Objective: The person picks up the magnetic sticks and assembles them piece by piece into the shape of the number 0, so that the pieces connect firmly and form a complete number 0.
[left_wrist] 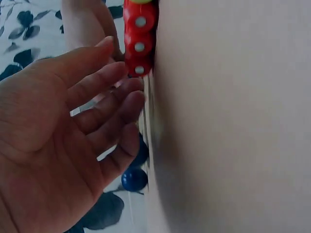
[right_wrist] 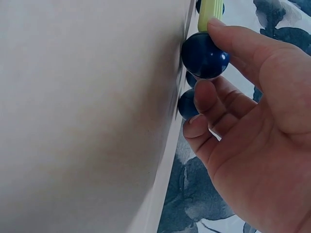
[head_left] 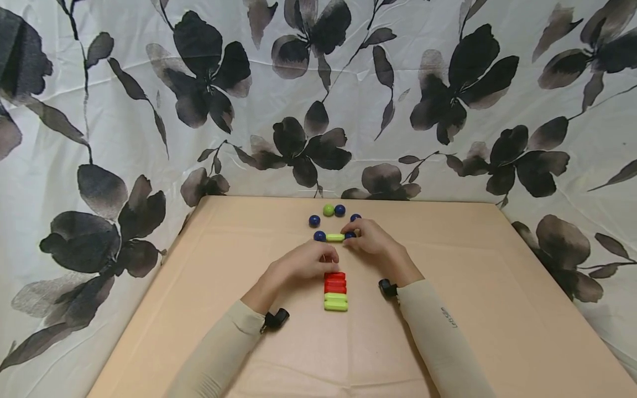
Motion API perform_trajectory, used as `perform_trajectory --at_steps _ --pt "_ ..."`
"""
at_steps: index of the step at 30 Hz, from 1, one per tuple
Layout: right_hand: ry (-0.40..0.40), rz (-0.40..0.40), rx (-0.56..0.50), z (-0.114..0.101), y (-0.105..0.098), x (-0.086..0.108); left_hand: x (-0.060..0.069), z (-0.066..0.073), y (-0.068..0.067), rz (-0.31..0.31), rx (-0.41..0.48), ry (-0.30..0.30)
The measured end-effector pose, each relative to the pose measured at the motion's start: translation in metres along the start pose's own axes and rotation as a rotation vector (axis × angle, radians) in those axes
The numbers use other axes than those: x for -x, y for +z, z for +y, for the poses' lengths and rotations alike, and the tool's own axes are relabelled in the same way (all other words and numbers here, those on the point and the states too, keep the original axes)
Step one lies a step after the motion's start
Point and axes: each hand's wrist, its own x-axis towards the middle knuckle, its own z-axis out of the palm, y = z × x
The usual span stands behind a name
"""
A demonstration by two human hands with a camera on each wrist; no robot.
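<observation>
A light-green bar (head_left: 335,237) lies crosswise with a blue ball (head_left: 320,236) at its left end and another blue ball (head_left: 350,236) at its right end. My right hand (head_left: 375,243) pinches the right ball; in the right wrist view the thumb reaches where this ball (right_wrist: 205,56) meets the bar (right_wrist: 210,15). My left hand (head_left: 304,261) is beside the far end of a row of red bars (head_left: 335,283) and light-green bars (head_left: 335,305). Its fingers are loosely bent and hold nothing; in the left wrist view, fingertips are close to the endmost red bar (left_wrist: 140,69), contact unclear.
Behind the hands are a green ball (head_left: 328,210) touching a blue ball (head_left: 340,210), one blue ball (head_left: 314,221) to the left and another (head_left: 355,218) partly behind my right hand. A flowered cloth (head_left: 368,110) hangs beyond the far edge of the table (head_left: 249,221).
</observation>
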Motion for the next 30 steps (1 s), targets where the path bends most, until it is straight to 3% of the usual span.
perform_trajectory --at_steps 2,5,13,18,21,24,30 --pt "0.002 -0.003 0.000 0.001 0.000 0.000 0.000 0.005 0.004 -0.057 -0.026 0.016" --pt "0.004 -0.007 0.001 0.002 0.001 -0.001 -0.001 0.011 0.007 -0.079 -0.064 0.030" --pt "0.004 -0.018 0.002 0.002 0.001 -0.002 0.001 0.014 0.006 -0.052 -0.184 -0.016" --pt "0.004 -0.018 -0.003 0.002 0.001 -0.001 0.003 0.012 0.004 -0.006 -0.179 -0.012" --pt "-0.002 -0.017 -0.007 0.002 0.002 -0.001 0.002 0.004 0.003 0.036 -0.089 -0.022" --pt "0.000 -0.019 -0.007 0.002 0.001 0.000 0.003 -0.007 0.001 0.087 0.090 -0.057" --pt "0.011 -0.021 -0.007 0.002 0.000 -0.001 0.008 -0.024 -0.003 0.223 0.446 -0.198"
